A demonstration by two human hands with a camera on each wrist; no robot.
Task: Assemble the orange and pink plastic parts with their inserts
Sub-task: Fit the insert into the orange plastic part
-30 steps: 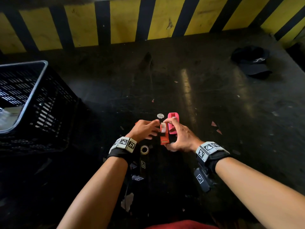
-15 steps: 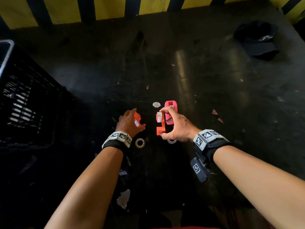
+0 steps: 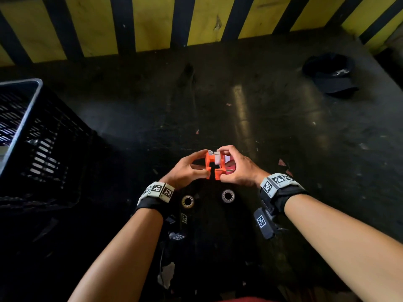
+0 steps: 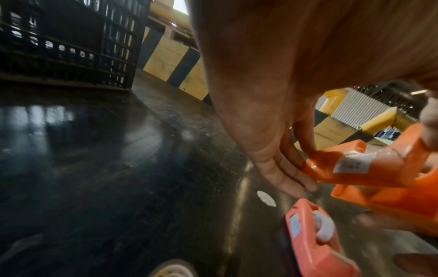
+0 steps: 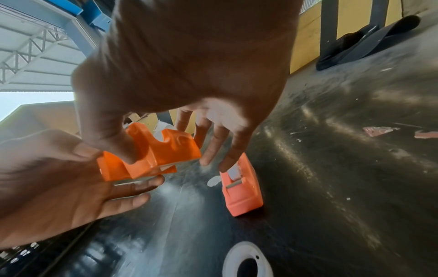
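head view: i'm seeing my left hand (image 3: 186, 170) pinching one orange part (image 3: 208, 163) and my right hand (image 3: 237, 168) gripping the other orange part (image 3: 219, 173), halves nearly touching above the dark table (image 3: 283, 131); pink part (image 5: 241, 187) is lying just beneath

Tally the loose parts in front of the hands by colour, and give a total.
Orange parts: 2, one held by the left hand, one by the right hand
Pink parts: 1
Metal ring bearings: 2
Total: 5
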